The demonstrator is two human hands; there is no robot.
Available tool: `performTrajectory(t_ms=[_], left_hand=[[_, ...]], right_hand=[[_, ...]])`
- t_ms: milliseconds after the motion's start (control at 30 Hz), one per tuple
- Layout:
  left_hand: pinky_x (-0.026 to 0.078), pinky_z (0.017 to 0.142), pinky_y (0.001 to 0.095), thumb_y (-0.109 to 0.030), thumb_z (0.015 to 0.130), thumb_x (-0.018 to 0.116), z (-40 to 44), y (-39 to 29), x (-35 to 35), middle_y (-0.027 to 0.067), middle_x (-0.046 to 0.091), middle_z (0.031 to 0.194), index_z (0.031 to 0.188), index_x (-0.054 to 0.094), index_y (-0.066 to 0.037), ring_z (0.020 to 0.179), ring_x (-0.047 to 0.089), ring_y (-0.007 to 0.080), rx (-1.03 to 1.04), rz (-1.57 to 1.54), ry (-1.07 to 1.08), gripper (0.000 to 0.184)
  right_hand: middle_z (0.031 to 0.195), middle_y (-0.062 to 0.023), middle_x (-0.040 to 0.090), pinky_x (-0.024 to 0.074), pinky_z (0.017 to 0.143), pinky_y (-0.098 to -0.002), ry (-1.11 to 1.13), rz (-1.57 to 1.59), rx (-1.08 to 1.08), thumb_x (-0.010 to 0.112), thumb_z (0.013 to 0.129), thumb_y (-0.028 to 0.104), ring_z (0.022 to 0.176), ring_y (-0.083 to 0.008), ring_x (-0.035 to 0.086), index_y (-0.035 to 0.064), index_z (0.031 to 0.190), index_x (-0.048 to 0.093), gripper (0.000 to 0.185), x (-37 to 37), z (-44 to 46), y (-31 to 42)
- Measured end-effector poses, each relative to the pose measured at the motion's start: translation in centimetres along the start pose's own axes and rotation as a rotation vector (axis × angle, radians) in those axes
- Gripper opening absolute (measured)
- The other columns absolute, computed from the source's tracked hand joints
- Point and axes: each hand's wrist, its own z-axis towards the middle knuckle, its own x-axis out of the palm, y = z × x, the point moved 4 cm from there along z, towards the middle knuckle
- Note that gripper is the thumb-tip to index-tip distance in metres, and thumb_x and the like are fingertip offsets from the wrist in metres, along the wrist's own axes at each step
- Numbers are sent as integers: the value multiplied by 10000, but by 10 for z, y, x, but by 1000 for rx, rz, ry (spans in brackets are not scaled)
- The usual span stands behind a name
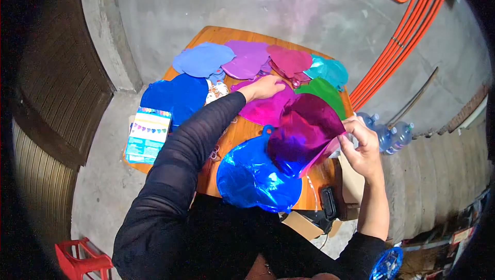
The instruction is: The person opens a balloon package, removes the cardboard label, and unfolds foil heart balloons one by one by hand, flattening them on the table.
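Note:
My right hand is closed on the edge of a shiny magenta foil sheet, lifted over the table's right side. Below and partly behind it lies a shiny blue foil balloon with a small tab at its top. My left hand reaches across to the flat magenta pieces in the middle, its fingers resting at their upper edge; whether it grips one is unclear. White rings lie left of that hand. A green piece is just beyond the lifted sheet.
Light blue, purple, dark pink and teal pieces line the wooden table's far side. Dark blue pieces and a printed packet are left. Water bottles and a red stool stand off the table.

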Motion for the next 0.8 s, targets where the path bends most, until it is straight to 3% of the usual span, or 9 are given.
performTrajectory(t_ms=[100, 200, 300, 400, 433, 567, 667, 767, 800], left_hand=[[571, 659, 395, -460, 1003, 441, -26, -36, 1, 179, 657, 985, 1194, 553, 39, 716, 672, 236, -302, -574, 274, 546], [578, 683, 434, -614, 960, 399, -52, -63, 5, 219, 655, 983, 1199, 536, 75, 786, 689, 295, -445, -805, 462, 742], [555, 772, 524, -785, 884, 187, -70, -80, 13, 390, 535, 1205, 1360, 315, 192, 981, 649, 436, -429, -859, 742, 1094], [538, 790, 568, -875, 794, 97, -96, -90, 30, 445, 497, 1206, 1371, 264, 207, 1053, 601, 503, -527, -948, 961, 1238], [531, 765, 605, -934, 718, 90, -106, -95, 38, 467, 504, 1162, 1331, 307, 227, 1043, 581, 555, -485, -991, 983, 1331], [548, 705, 593, -973, 661, 120, -147, -120, 44, 446, 559, 1084, 1234, 448, 203, 924, 619, 563, -302, -1439, 983, 1348], [554, 688, 566, -978, 654, 124, -163, -134, 28, 416, 586, 1072, 1220, 503, 157, 899, 631, 545, -296, -1487, 702, 1324], [549, 680, 558, -929, 730, 167, -171, -119, 18, 348, 632, 1057, 1231, 530, 117, 876, 661, 481, -231, -1905, 763, 1215], [561, 687, 536, -907, 756, 186, -178, -118, 12, 331, 648, 1020, 1244, 519, 117, 851, 673, 457, -214, -1850, 750, 1182]], right_hand=[[902, -124, 650, 454, 729, -351, -24, -11, -79, 628, 763, -16, 836, -276, 602, -1, 891, 616, 129, -6, 9, 1], [956, -129, 675, 456, 805, -369, -54, 4, -151, 620, 739, -26, 875, -287, 614, 1, 908, 646, 172, -16, 23, 15], [975, -129, 680, 439, 826, -390, -92, -11, -368, 580, 671, -65, 881, -292, 611, 5, 868, 627, 214, -29, 40, 39], [1012, -146, 683, 422, 810, -414, -107, -40, -532, 571, 563, -74, 873, -316, 600, 8, 815, 593, 266, -39, 43, 69], [1018, -148, 685, 417, 804, -428, -120, -73, -555, 585, 568, -39, 865, -318, 591, 24, 798, 586, 239, -41, 39, 77], [1074, -117, 696, 389, 771, -457, -119, -170, -601, 641, 651, 233, 835, -288, 549, 133, 721, 582, 136, -35, 10, 92], [1106, -88, 691, 370, 767, -434, -72, -293, -573, 664, 632, 253, 861, -276, 539, 154, 664, 598, 123, -22, -18, 92], [1235, -112, 625, 366, 783, -440, -25, -332, -504, 697, 559, 238, 958, -284, 506, 161, 670, 640, 147, -10, -43, 85], [1250, -115, 615, 369, 789, -445, -35, -332, -475, 702, 554, 233, 967, -286, 502, 165, 673, 647, 149, -6, -50, 80]])
